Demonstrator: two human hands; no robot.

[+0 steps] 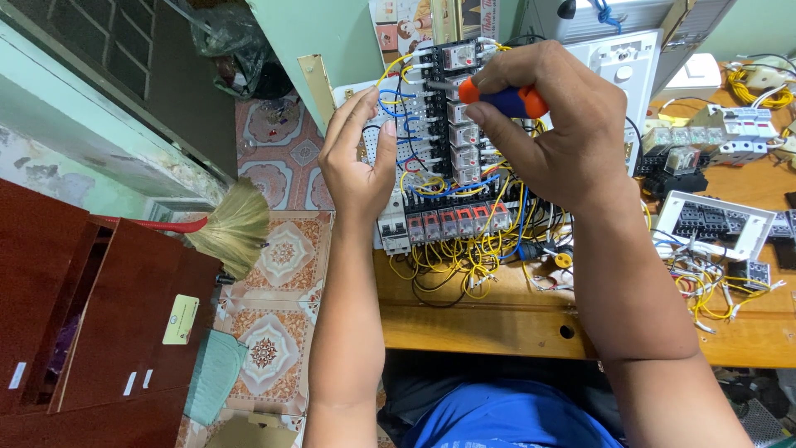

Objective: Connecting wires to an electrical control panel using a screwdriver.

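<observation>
An upright electrical panel (439,158) stands on a wooden bench, packed with relays, terminal blocks and a row of red-faced breakers (456,222), all linked by yellow and blue wires. My right hand (547,124) grips a screwdriver with an orange and blue handle (506,99), its tip pointed left into the relay column near the panel's top. My left hand (358,158) rests against the panel's left edge, fingers steadying it.
Loose yellow wires (464,270), a white socket plate (713,222), spare relays and breakers (738,133) lie on the wooden bench (497,319). A straw broom (232,226) and a dark red cabinet (91,323) stand on the tiled floor at left.
</observation>
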